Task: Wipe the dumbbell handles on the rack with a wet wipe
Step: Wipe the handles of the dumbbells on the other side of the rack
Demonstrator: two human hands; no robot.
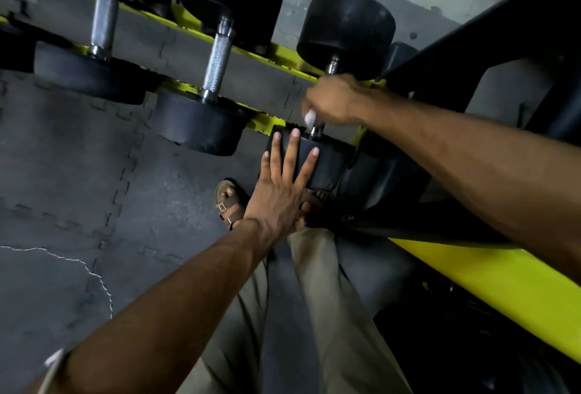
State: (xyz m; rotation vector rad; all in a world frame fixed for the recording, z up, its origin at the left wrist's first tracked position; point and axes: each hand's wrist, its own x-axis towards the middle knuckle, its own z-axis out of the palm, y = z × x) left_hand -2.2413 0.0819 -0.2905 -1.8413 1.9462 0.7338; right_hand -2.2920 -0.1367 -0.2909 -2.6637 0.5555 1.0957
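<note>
While the right hand (333,101) curls its fingers tight round the chrome steel handle (317,131) of the rightmost black rubber-headed dumbbell, with a crumpled white wet wipe (309,117) poking out beneath them, the left hand (279,195) presses straight, spread fingers on the near head (327,160). This handle looks mid-wipe. Whether the middle knurled steel handle (217,63) and the far-left handle (103,16), both out past the left little finger, are done cannot be told. The yellow-green metal rack (283,50) holds all three dumbbells; no wipe packet shows.

text: none legible | dumbbells (345,31): no readable numbers | rack (176,38): perhaps unmarked, view dim
</note>
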